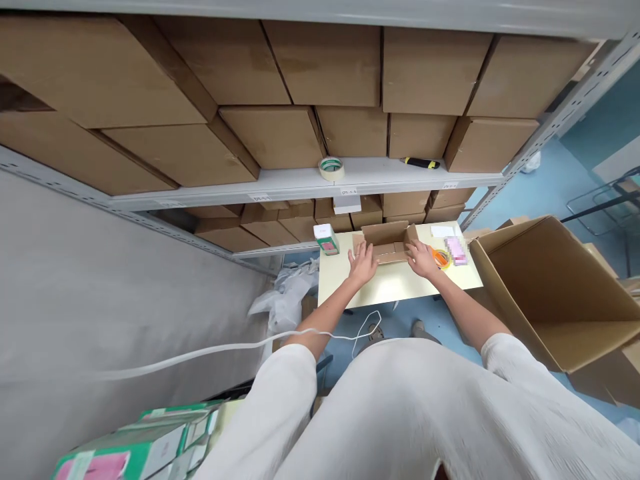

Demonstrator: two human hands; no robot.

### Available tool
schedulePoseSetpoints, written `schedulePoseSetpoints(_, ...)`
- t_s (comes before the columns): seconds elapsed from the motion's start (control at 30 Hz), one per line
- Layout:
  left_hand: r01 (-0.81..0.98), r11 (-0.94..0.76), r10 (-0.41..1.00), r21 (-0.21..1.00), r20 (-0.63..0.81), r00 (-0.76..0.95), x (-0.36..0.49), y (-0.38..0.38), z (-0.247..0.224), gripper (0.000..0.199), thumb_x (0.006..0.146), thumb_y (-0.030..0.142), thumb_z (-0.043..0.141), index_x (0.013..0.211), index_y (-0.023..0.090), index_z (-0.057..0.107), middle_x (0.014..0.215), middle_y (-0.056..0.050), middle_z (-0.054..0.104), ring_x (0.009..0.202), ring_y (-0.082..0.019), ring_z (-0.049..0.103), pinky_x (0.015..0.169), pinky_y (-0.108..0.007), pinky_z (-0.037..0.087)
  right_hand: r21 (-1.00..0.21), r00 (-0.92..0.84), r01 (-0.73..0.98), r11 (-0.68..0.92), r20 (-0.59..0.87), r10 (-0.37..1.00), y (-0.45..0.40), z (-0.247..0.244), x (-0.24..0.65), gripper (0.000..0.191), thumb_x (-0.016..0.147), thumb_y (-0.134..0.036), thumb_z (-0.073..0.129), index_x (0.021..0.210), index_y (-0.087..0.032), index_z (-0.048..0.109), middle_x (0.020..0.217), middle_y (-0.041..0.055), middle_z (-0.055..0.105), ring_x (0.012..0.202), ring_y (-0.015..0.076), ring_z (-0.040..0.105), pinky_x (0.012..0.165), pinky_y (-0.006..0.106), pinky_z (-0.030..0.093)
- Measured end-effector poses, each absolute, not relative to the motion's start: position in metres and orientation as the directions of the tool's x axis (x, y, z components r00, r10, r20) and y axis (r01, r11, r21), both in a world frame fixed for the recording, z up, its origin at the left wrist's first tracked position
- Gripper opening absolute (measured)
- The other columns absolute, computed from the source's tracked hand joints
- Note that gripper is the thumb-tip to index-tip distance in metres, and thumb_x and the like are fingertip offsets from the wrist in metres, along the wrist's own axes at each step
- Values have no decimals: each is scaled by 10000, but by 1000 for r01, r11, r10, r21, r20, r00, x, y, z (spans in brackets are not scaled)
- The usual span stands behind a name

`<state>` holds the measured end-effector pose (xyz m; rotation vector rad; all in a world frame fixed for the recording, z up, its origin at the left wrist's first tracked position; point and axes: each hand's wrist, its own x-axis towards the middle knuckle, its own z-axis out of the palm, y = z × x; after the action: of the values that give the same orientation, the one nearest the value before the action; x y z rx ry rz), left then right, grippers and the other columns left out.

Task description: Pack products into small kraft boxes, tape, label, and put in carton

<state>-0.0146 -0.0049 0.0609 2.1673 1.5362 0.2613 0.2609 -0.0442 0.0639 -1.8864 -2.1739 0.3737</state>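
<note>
An open cardboard box (387, 248) with raised flaps sits on the pale yellow table (400, 287). At the box's left side is my left hand (363, 265), its fingers apart and resting on the edge. My right hand (421, 259) is at the right side, its fingers bent over the cardboard there. Just right of that hand lie an orange and yellow tape roll (441, 258) and a pink packet (455, 251). A small green and white box (327, 239) stands at the table's back left.
Shelves (370, 175) stacked with cardboard boxes rise behind the table, bearing a tape roll (331, 169) and a yellow-black cutter (421, 163). A large open carton (560, 287) stands right. A white cable (215, 349) crosses the lower left, near green boxes (145, 447).
</note>
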Motion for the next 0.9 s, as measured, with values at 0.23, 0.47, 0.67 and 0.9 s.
schedulePoseSetpoints(0.23, 839, -223, 962, 496, -29, 273, -14, -51, 76, 689, 1028, 421, 518, 1679, 220, 409, 1779, -201, 314, 1683, -398, 191, 1342, -657, 67, -371, -275, 886, 278, 63, 959, -54, 80, 257, 541, 1021, -308, 479, 1539, -197, 586, 1677, 176, 466, 1546, 381, 388, 1259, 582, 300)
schedulePoseSetpoints(0.47, 888, -39, 998, 458, -27, 58, 13, -139, 73, 680, 1030, 384, 522, 1676, 211, 395, 1808, -189, 244, 1683, -380, 188, 1346, -631, 91, -365, -500, 787, 497, 95, 861, -81, 79, 277, 531, 1016, -307, 478, 1518, -183, 600, 1655, 197, 485, 1528, 377, 398, 1241, 579, 305)
schedulePoseSetpoints(0.67, 860, 172, 985, 481, -72, -156, 52, -261, 48, 681, 1039, 399, 534, 1682, 226, 392, 1810, -176, 246, 1675, -384, 209, 1346, -620, 138, -361, -695, 655, 664, 57, 717, -137, 60, 284, 503, 1025, -310, 492, 1496, -190, 621, 1646, 202, 496, 1517, 384, 408, 1228, 585, 304)
schedulePoseSetpoints(0.9, 796, 420, 907, 437, -194, -373, 69, -392, 36, 680, 1054, 394, 544, 1690, 219, 381, 1809, -183, 247, 1666, -390, 239, 1330, -641, 189, -367, -854, 477, 799, 21, 520, -210, 44, 257, 497, 1015, -295, 534, 1495, -208, 627, 1629, 186, 523, 1501, 357, 436, 1210, 555, 352)
